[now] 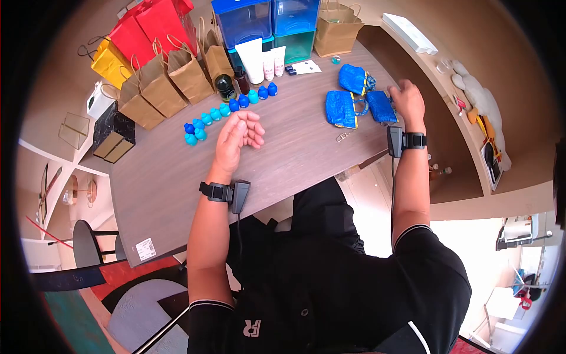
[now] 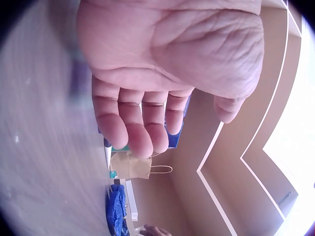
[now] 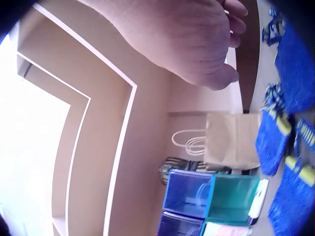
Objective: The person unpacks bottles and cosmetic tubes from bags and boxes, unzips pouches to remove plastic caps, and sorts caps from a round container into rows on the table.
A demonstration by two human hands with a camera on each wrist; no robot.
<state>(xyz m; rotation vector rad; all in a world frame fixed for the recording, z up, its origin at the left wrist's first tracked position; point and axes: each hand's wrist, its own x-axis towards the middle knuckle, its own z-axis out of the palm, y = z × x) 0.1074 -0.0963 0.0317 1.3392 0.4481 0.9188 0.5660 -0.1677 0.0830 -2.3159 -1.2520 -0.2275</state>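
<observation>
Three small blue bags with patterned handles lie on the right part of the table: a near one point(image 1: 342, 108), a far one point(image 1: 352, 79) and one at the right point(image 1: 382, 107). My right hand point(image 1: 410, 103) hovers at the edge of the right bag, and in the right wrist view its loosely bent fingers hold nothing. Over the table's middle, my left hand point(image 1: 239, 137) is raised with palm turned in and fingers relaxed and empty. A line of blue and turquoise bottle-like pieces point(image 1: 224, 110) stands just beyond it. A small metal clasp point(image 1: 342, 137) lies below the near bag.
Brown paper bags point(image 1: 190, 76), red bags point(image 1: 159, 26) and clear blue drawers point(image 1: 242, 23) line the table's back. White tubes point(image 1: 250, 62) and dark bottles point(image 1: 224, 87) stand before them. A curved shelf point(image 1: 439, 76) borders the right side.
</observation>
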